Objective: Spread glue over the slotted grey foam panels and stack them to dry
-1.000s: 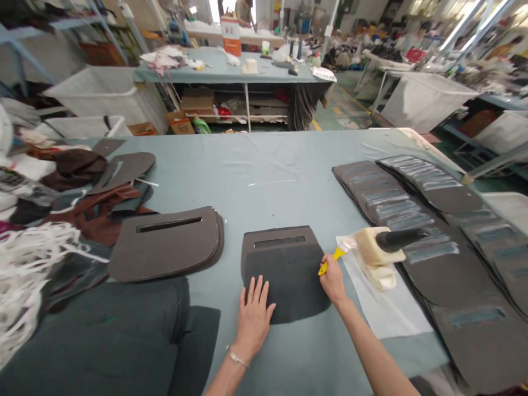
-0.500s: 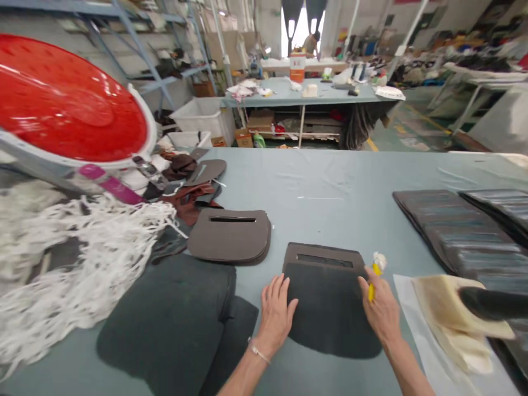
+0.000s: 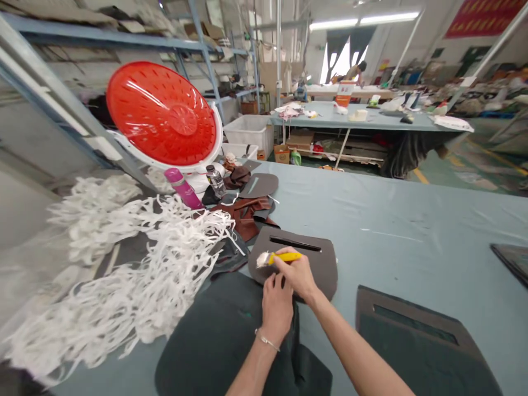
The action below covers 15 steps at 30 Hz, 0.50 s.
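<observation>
My right hand (image 3: 297, 275) holds a small brush (image 3: 285, 257) by its yellow handle. White bristles point left above the brown panel (image 3: 324, 269), which has a long slot near its far edge. My left hand (image 3: 277, 308) is just below, its fingers bent and closed at the upper right corner of a stack of dark leather-like pieces (image 3: 206, 330). The two hands overlap, partly hiding the fingertips and the panel's near edge. Lower right lies a second slotted brown panel with a dark piece on it (image 3: 429, 352), away from both hands.
White strips (image 3: 165, 275) are heaped on the left, near a purple bottle (image 3: 183, 188) and a red round basin (image 3: 165, 118). Brown scraps (image 3: 247, 214) lie behind the stack. Another dark stack (image 3: 513, 261) sits at the right edge. A person (image 3: 357, 71) is at a far table.
My view has swung left. Both hands have left the covered panel and moved left to the dark stack and the other brown panel. The brush has come along in my right hand.
</observation>
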{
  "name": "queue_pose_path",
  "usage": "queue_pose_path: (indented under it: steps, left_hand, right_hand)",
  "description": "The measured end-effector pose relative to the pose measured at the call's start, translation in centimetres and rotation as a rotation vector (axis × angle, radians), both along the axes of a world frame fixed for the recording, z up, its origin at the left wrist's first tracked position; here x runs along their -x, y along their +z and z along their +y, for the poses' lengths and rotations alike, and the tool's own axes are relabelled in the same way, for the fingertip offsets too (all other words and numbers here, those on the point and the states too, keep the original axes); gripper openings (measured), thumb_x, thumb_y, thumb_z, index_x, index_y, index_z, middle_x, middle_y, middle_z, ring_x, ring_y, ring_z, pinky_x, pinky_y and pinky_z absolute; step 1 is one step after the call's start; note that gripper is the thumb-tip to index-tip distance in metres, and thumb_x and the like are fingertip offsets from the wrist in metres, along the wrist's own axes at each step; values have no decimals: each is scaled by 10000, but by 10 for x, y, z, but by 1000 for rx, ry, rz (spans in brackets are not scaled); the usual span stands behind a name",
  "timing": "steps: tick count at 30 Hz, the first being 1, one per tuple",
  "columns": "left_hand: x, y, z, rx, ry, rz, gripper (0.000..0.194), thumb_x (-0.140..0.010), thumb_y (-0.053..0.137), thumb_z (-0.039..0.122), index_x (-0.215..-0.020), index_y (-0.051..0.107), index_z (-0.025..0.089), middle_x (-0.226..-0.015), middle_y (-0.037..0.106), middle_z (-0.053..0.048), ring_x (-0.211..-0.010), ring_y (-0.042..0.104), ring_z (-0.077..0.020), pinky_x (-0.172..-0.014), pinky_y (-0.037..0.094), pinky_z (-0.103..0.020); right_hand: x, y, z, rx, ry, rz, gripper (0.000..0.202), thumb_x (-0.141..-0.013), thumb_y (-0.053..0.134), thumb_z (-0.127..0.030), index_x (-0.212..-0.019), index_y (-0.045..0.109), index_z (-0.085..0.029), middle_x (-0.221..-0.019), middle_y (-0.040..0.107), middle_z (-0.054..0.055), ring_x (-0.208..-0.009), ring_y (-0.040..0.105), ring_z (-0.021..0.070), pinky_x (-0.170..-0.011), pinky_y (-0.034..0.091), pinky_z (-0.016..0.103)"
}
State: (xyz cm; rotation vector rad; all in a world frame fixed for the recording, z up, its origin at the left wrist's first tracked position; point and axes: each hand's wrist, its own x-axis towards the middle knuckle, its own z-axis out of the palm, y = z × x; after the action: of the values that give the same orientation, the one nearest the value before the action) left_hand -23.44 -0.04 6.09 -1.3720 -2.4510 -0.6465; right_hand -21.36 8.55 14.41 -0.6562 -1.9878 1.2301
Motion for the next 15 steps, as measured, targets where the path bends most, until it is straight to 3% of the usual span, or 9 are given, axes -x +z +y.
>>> queue_pose_path:
  steps: [2, 4, 9, 12, 15]
  left_hand:
    - [10, -3, -2, 30, -38, -14, 330, -860, 470, 184, -1166, 586, 224, -1134, 575, -84, -1082, 479, -237, -944, 420, -435]
    - [16, -3, -4, 43, -51, -32, 345, -851, 484, 171, -1173, 584, 242, -1127, 566, -75, -1046, 477, -234, -913, 433, -428]
    - [24, 3, -7, 22, -61, -79, 340, -849, 497, 162, -1162, 589, 258, -1163, 524, -67, -1052, 452, -229, -908, 423, -420]
    - [27, 6, -8, 15, -68, -108, 328, -858, 499, 194, -1168, 582, 260, -1166, 515, -72, -1031, 453, -223, -894, 422, -416]
    - [28, 10, -8, 8, -80, -130, 340, -872, 486, 236, -1203, 557, 272, -1176, 511, -79, -1033, 449, -226, -887, 419, -421]
  right_hand:
    - [45, -13, 2, -82, 108, -85, 134, -743, 563, -296, -771, 671, -221, -694, 655, -20, -578, 576, 125, -555, 442, 223]
    - [78, -21, 13, -155, 128, -142, 143, -737, 559, -300, -760, 677, -223, -660, 648, -30, -556, 570, 120, -564, 438, 218]
    - [128, -20, 46, -213, -363, -59, 254, -798, 495, -383, -840, 674, -207, -765, 689, 15, -639, 605, 143, -666, 455, 243]
    - [123, -19, 58, -238, -452, -114, 285, -797, 504, -427, -833, 673, -201, -760, 702, 26, -659, 619, 150, -684, 450, 237]
    - [71, -23, 78, -210, -626, -204, 330, -781, 501, -461, -791, 671, -179, -722, 701, 63, -655, 620, 182, -689, 443, 271]
